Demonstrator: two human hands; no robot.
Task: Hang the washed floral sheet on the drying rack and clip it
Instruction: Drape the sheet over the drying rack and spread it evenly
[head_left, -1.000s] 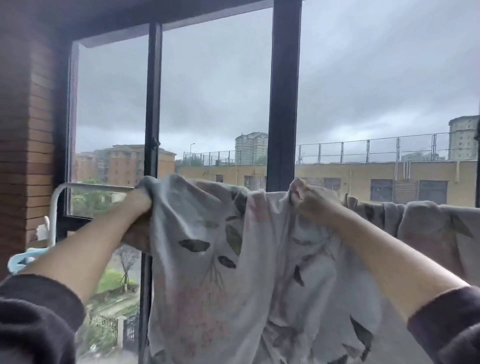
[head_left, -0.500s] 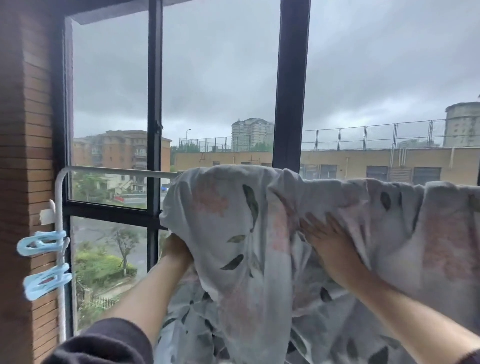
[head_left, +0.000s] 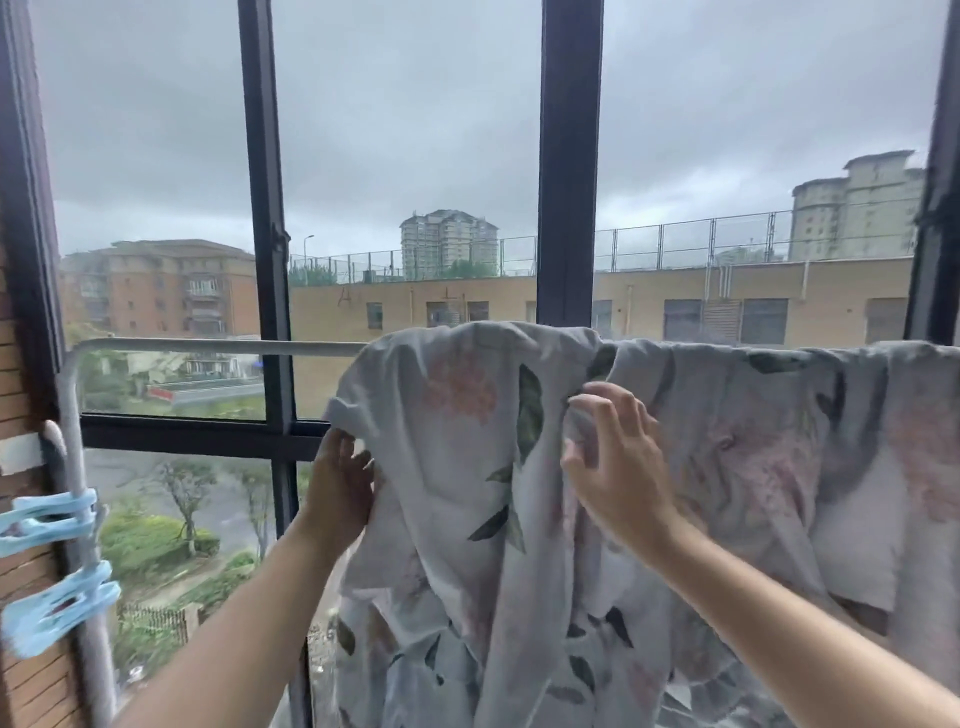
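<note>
**Sheet over rail, unclipped: slip risk**

Item: sheet (head_left: 467, 467), floral, hanging draped over the rack's top rail (head_left: 208, 347), bunching at the middle and running off to the right edge of view.

Left hand (head_left: 340, 488): fingers curling round the sheet's left edge just below the rail, gripping it.

Right hand (head_left: 613, 467): fingers spread and released, tips touching a fold near the rail without closing on it.

Clips (head_left: 47, 519): two blue ones sitting on the rack's left upright, well apart from the sheet and holding no cloth.

Risks, as judged:
- The cloth is hanging unevenly and nothing is pinning it, so its weight could be pulling it off the rail once the left hand lets go.
- A hard tug leftward could be dragging the right part down.
- Reaching left for a clip is going to leave one hand steadying the sheet.

Hidden or unclear:
- The cloth is covering the rail beneath it and the left fingertips.
- The frame is cutting off the lower hem and the rack's right end.
- The sheet's far side is not showing, so how much is hanging there cannot be told.
</note>
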